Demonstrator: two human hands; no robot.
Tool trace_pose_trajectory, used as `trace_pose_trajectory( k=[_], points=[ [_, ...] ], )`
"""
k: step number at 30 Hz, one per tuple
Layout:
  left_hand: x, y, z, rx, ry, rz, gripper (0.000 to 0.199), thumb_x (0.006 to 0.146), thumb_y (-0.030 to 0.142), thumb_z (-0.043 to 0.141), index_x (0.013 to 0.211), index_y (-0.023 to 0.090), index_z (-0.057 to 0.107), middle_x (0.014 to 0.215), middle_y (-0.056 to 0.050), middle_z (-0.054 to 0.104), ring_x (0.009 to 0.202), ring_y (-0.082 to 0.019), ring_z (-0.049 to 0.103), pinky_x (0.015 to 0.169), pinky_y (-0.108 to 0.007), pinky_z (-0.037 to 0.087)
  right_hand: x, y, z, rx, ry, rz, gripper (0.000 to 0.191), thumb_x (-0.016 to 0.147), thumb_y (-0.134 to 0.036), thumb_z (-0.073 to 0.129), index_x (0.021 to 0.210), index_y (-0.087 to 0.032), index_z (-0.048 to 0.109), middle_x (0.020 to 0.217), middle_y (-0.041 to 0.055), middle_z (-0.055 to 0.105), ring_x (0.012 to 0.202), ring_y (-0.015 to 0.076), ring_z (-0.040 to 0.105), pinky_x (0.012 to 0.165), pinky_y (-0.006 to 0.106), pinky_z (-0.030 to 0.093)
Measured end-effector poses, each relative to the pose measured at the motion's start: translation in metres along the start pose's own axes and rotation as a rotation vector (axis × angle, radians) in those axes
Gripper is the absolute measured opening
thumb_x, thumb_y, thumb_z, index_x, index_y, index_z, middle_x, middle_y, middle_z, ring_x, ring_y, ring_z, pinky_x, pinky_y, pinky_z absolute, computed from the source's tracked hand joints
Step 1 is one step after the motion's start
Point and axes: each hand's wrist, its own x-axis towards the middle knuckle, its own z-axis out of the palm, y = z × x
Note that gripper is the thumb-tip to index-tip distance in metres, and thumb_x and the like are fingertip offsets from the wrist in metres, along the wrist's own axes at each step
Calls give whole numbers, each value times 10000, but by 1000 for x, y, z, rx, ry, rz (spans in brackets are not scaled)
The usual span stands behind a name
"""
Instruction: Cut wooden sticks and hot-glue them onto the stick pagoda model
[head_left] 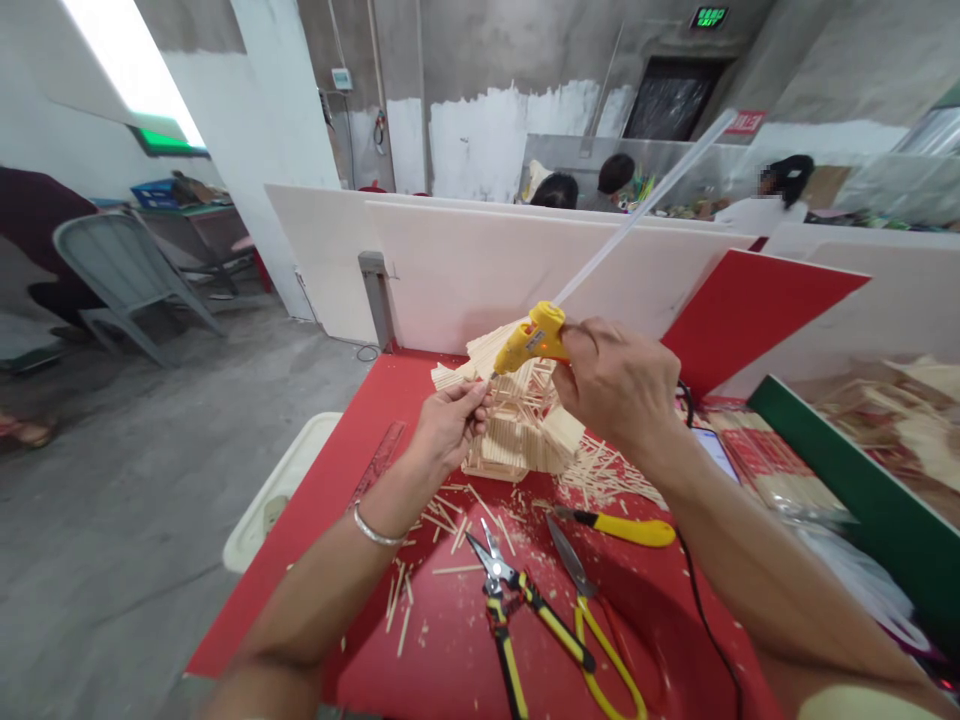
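Note:
My right hand (619, 385) is wrapped round the handle of a yellow glue gun (531, 338), with a long clear glue stick (637, 215) rising from its back. The gun's nozzle points down-left, close to the fingertips of my left hand (454, 425). Those fingers are pinched together; what they hold is too small to make out. Behind and beside them stands a model of pale wooden sticks (517, 445) on the red table (442, 680). Its slatted top panels are partly hidden by the gun.
Black-and-yellow snips (501, 575), yellow-handled scissors (581, 590), a yellow-handled tool (634, 530) and loose sticks (607, 470) lie near me. A clear ruler (379, 462) is at left. White boards (525, 260) stand behind; a cable runs at right. People sit beyond.

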Motion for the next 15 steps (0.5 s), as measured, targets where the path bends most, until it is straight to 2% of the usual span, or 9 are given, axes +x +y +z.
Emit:
trace_pose_trajectory(
  k=[15],
  points=[
    [0,-1,4,-8,24,-6,115,744,131,770,777,75,675,608,-19,633,438,-43,494,371,-146,391,-1,1,2,-13,-2,4,290,918,-227,429,1145,-152,595,970,72,654,770,175,520,595,327,229]
  ],
)
